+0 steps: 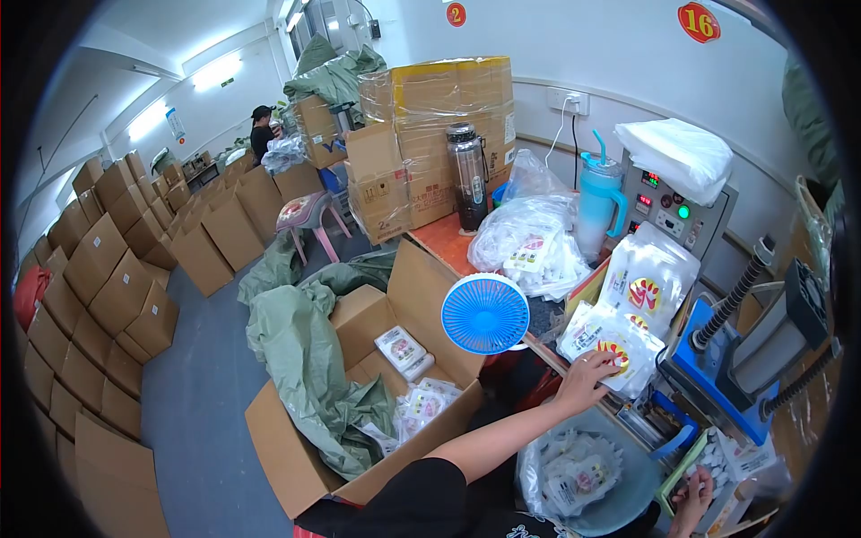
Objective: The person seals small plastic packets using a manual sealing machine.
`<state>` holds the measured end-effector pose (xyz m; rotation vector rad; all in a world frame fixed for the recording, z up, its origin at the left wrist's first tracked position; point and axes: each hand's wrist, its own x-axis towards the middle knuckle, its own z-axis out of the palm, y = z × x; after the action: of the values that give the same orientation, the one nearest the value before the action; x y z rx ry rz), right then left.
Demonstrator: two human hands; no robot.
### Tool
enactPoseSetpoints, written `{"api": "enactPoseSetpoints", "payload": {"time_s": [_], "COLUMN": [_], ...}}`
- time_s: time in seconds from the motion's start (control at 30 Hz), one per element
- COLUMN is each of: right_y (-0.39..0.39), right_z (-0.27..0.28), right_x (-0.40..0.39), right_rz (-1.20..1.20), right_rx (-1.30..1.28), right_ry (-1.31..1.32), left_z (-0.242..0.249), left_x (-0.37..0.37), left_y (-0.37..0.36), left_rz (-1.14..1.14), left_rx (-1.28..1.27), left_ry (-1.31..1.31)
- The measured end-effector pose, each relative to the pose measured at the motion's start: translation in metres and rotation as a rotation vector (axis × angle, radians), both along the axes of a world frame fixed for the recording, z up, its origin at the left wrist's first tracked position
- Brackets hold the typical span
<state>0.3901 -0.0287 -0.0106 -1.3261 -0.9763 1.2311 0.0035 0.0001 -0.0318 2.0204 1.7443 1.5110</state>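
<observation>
A person's left hand touches printed plastic pouches; a blue fan stands to their left. The right hand is beside a green-edged tray of small white pieces, its grip hard to make out. Farther left, an open carton holds white packets.

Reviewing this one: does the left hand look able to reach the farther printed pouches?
Likely yes: the left hand touches the nearer printed pouches; the farther printed pouches lie just beyond, mostly uncovered.
</observation>
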Motion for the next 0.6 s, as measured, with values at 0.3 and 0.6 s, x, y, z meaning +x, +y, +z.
{"api": "enactPoseSetpoints", "payload": {"time_s": [0.3,0.6], "right_y": [0.000,-0.002], "right_z": [-0.001,0.005], "right_x": [0.000,-0.002], "right_rz": [0.017,0.014], "right_rx": [0.048,0.024], "right_ry": [-0.023,0.001], "left_z": [0.000,0.002], "left_x": [0.000,0.001], "left_y": [0.000,-0.001], "left_rz": [0.009,0.007], "left_rx": [-0.001,-0.017], "left_ry": [-0.005,0.002]}}
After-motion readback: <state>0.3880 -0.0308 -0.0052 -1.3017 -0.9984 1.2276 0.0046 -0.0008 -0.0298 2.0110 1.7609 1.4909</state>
